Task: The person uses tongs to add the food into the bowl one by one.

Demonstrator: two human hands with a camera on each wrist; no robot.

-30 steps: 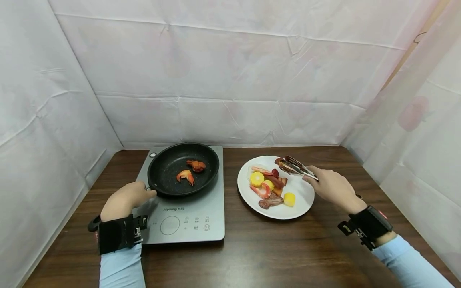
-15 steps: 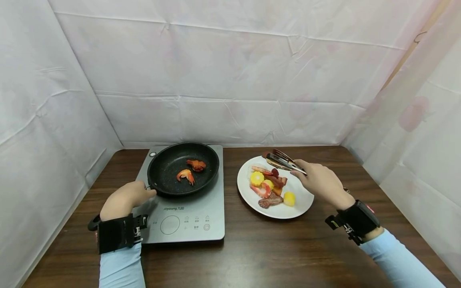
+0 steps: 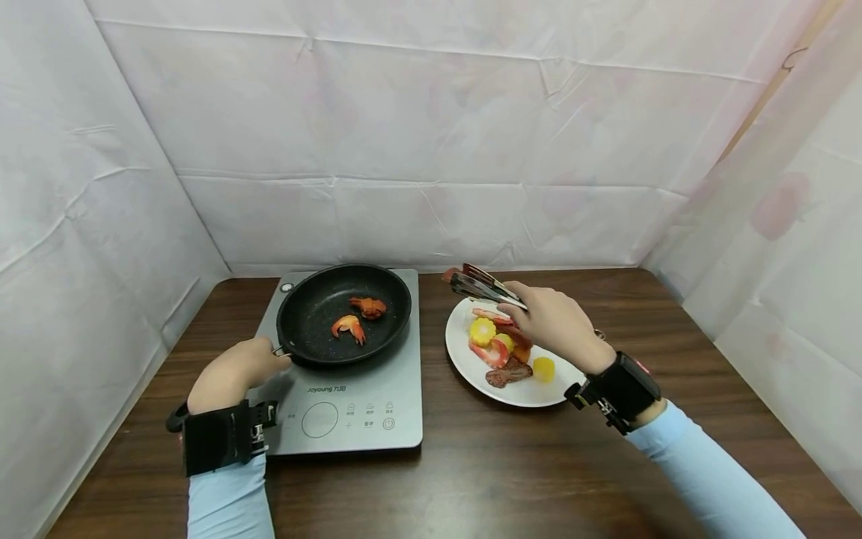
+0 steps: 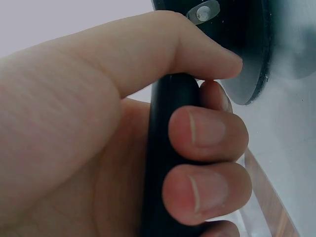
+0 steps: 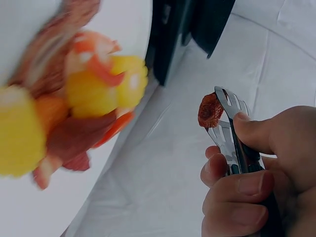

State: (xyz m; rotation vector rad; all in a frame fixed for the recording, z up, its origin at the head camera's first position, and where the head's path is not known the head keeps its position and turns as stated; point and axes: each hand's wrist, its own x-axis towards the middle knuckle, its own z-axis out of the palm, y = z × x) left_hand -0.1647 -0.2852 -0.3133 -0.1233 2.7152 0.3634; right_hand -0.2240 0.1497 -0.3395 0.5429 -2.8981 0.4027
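Tongs: the metal tongs (image 3: 486, 286) lie with their long axis running from the right hand up and to the left, tips pointing at the gap between plate and pan, raised above the far left rim of the white plate (image 3: 471, 361)
Meat piece: a small reddish-brown piece (image 5: 210, 110) sits pinched between the tong tips, at their far left end
Right hand: the right hand (image 3: 557, 325) hovers over the far part of the plate, wrist to the near right, thumb on top of the tongs and fingers (image 5: 244, 186) curled under, squeezing the two arms together
Left hand: the left hand (image 3: 232, 373) rests near the left edge of the induction cooker (image 3: 364, 408), fingers wrapped tightly round the black pan handle (image 4: 170, 148), thumb laid over the top
Pan: the black frying pan (image 3: 310, 314) sits on the far part of the cooker with two orange-red shrimp pieces (image 3: 357, 317) inside, handle pointing near and left
Plate food: corn rounds, shrimp and meat slices are heaped on the plate, right of the cooker
Head view only: shows pan, cooker, plate and wooden table (image 3: 485, 471) together
Right wrist view only: shows the slotted tong tips clamping the piece
Left wrist view only: shows each finger closed round the handle and the rivet where it joins the pan
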